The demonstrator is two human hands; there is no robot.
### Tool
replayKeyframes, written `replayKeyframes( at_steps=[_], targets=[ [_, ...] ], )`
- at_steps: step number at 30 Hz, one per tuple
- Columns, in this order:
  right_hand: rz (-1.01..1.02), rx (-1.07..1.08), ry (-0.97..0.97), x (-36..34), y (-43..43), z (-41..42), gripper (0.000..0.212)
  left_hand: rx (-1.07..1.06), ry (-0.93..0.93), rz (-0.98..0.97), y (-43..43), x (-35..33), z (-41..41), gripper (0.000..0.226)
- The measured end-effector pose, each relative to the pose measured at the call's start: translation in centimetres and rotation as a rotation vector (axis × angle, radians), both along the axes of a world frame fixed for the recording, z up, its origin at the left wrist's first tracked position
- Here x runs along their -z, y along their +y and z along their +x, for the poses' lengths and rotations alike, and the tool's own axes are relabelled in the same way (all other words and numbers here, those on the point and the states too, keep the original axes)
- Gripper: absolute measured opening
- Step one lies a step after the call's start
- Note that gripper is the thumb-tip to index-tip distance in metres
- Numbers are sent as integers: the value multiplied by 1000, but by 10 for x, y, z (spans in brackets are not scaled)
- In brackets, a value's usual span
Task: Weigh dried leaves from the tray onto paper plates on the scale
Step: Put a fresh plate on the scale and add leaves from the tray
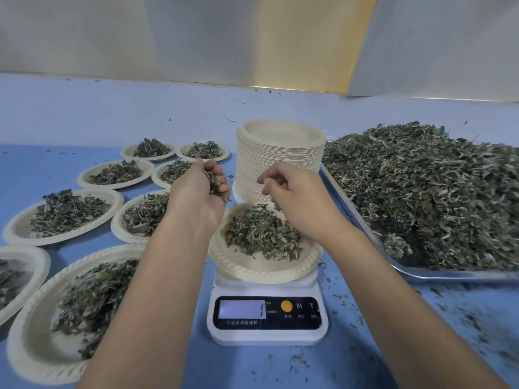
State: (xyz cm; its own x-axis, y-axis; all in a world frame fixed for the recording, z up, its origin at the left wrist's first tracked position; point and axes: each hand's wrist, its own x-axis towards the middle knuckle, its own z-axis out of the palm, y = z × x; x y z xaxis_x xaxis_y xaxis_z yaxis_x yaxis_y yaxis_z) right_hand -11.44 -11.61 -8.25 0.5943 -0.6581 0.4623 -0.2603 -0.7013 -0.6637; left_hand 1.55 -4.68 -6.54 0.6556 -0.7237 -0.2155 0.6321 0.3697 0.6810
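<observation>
The white digital scale (266, 313) sits before you, a round paper plate (252, 269) on it — the tall paper-plate stack (278, 161) just behind. Filled paper plates (115, 196) lie left, the heaped metal tray (455, 275) right.

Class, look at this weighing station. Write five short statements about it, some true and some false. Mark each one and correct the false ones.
1. The paper plate on the scale holds dried leaves. True.
2. The left hand is empty. False: it grips a bunch of leaves.
3. The stack of unused plates stands behind the scale. True.
4. The tray lies left of the scale. False: it lies to the right, heaped with leaves.
5. The right hand rests on the tray. False: it is above the plate on the scale.
</observation>
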Motion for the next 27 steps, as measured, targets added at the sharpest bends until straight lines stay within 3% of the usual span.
replayKeyframes(
  at_steps=[6, 12, 24, 27],
  targets=[
    [280, -57, -184, -3, 0, 2, 28, 29, 16, -9, 1, -2, -2, 37],
    [415, -137, -339, -12, 3, -1, 23, 110, 4, -5, 4, -7, -12, 37],
    [568, -257, -290, -15, 16, 5, 19, 250, -36, -40, 3, -11, -30, 33],
    [485, -195, -232, -14, 14, 3, 18, 217, -23, -36, 2, -10, -30, 33]
  ],
)
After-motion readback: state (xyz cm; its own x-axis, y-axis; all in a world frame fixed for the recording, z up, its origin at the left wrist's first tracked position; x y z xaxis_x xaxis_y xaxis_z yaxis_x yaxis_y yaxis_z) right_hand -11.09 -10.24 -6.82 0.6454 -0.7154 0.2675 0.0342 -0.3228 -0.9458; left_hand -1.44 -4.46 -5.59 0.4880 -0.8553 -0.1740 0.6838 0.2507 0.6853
